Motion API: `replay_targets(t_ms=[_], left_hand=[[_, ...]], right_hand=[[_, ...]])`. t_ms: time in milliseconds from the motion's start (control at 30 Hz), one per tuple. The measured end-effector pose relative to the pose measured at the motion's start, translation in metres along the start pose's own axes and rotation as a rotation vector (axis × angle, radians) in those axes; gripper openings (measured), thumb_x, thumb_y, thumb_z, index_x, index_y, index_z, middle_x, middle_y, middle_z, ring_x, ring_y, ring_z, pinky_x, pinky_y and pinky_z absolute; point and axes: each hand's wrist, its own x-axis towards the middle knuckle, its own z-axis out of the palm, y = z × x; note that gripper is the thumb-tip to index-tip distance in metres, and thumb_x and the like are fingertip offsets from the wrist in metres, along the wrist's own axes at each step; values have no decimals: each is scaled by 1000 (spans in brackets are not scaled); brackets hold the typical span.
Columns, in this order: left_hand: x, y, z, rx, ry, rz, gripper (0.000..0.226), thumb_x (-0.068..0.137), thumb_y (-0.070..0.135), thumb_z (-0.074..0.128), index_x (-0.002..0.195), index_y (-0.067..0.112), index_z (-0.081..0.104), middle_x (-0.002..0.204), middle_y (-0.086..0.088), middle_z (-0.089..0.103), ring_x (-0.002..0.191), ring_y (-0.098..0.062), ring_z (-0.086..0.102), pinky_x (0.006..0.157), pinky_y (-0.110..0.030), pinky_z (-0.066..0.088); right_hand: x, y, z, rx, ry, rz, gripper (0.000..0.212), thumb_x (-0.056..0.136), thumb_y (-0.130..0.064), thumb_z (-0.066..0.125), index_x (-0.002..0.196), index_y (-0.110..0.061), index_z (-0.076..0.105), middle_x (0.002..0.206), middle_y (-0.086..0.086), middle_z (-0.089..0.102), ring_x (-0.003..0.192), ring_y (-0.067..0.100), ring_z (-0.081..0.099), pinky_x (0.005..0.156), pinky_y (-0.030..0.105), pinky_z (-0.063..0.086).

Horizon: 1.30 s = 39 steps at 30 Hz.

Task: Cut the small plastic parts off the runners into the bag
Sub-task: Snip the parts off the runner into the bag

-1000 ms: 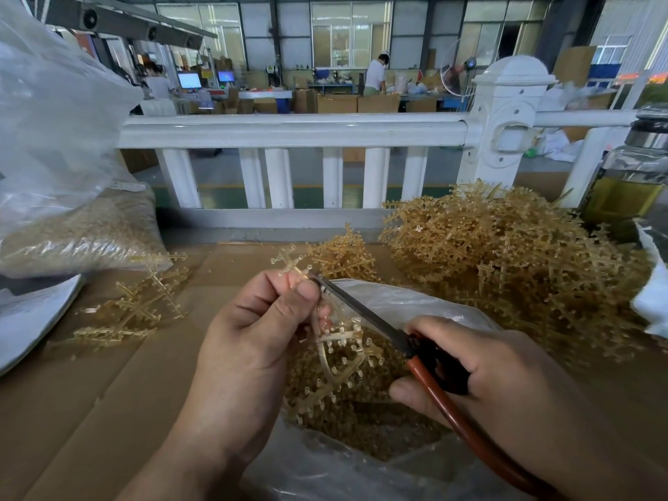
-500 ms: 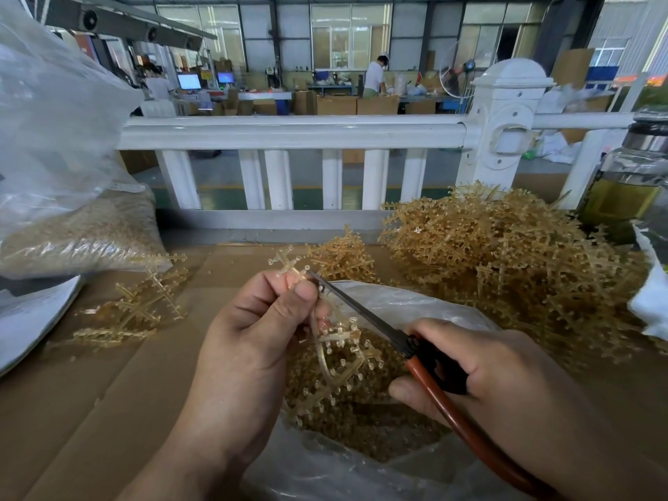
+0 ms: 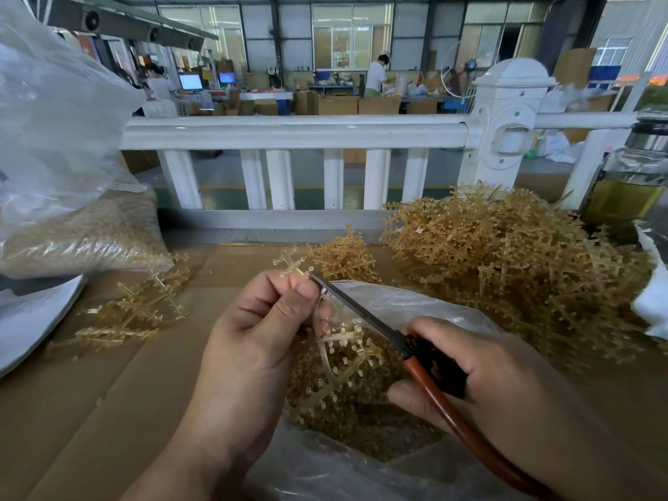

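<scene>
Head view: left hand (image 3: 253, 330) pinches a runner (image 3: 338, 359) above the open bag (image 3: 415, 301) so whatever is snipped falls straight in, while right hand (image 3: 488, 377) keeps its grip curled round scissors (image 3: 358, 310), blades at the runner's top.

Bare cardboard on the bench (image 3: 90, 410) is lying open at the near left, leaving room to pass. Beyond it, loose runners (image 3: 144, 309) and a filled bag (image 3: 79, 229) are blocking the way. The runner pile (image 3: 506, 269) is crowding the right side up to a glass jar (image 3: 629, 189); a white railing (image 3: 289, 132) is closing the back. The left hand (image 3: 260, 338), pinching a runner (image 3: 339, 338), and the right hand (image 3: 488, 385), gripping scissors (image 3: 365, 318), are filling the space over the open bag (image 3: 415, 301).
</scene>
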Motion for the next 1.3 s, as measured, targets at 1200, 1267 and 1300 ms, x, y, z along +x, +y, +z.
replay_targets(t_ms=[1200, 1267, 1300], left_hand=[[2, 6, 5, -177, 121, 3, 22, 87, 14, 65, 69, 24, 71, 70, 3, 64, 62, -5, 60, 60, -15, 52], [2, 6, 5, -165, 132, -11, 19, 86, 17, 64, 70, 23, 71, 68, 2, 63, 61, -5, 60, 59, -15, 52], [2, 6, 4, -154, 134, -18, 17, 85, 18, 63, 70, 22, 71, 68, 0, 62, 60, -7, 59, 58, -16, 52]], right_hand=[[0, 6, 5, 453, 268, 72, 57, 64, -90, 58, 108, -54, 63, 71, -16, 69, 56, 3, 66, 52, 20, 50], [1, 10, 6, 660, 268, 82, 67, 63, -88, 64, 109, -39, 69, 60, 3, 63, 46, 19, 63, 48, 46, 55], [2, 12, 6, 738, 267, 77, 69, 64, -86, 67, 106, -31, 70, 62, 8, 63, 49, 26, 64, 54, 57, 57]])
